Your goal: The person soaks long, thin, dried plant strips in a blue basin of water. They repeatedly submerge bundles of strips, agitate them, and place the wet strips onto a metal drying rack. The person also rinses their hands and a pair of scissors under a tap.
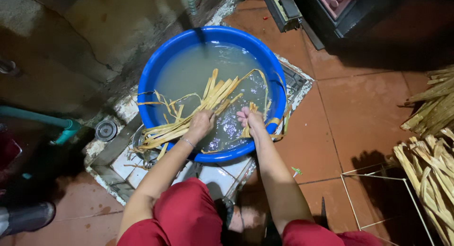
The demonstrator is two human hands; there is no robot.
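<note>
1. At the bottom of the frame, the person's knees in red trousers (182, 217) frame both forearms, which reach up toward the centre.
2. The left hand (200, 123) is closed around a bundle of yellow fibre strips (189, 120); a thin bracelet (187, 142) sits on that wrist. The bundle lies across the near-left rim of the basin, with its wet ends trailing out over the edge toward the lower left.
3. The right hand (252, 119) is closed on a smaller tuft of strips (248, 129) at the near rim, its fingers curled narrow; a few strands drape over the rim to the right.
4. Both hands work in a blue basin (151, 76) at centre frame, filled with cloudy water (194, 71). More strips fan out loose on the water just beyond the hands.
5. Judging from this, the soaking and rinsing seems partway: some strips are wet and in hand, others float ungathered.
6. At the right edge, piles of dry strips (428, 170) lie on the red tiled floor (359, 109), well apart from the basin and apparently not yet wetted; a white wire frame (373, 198) stands beside them.
7. At the left edge, a teal pipe (42, 118) runs along the wall, with a round metal drain (106, 130) near the basin.
</note>
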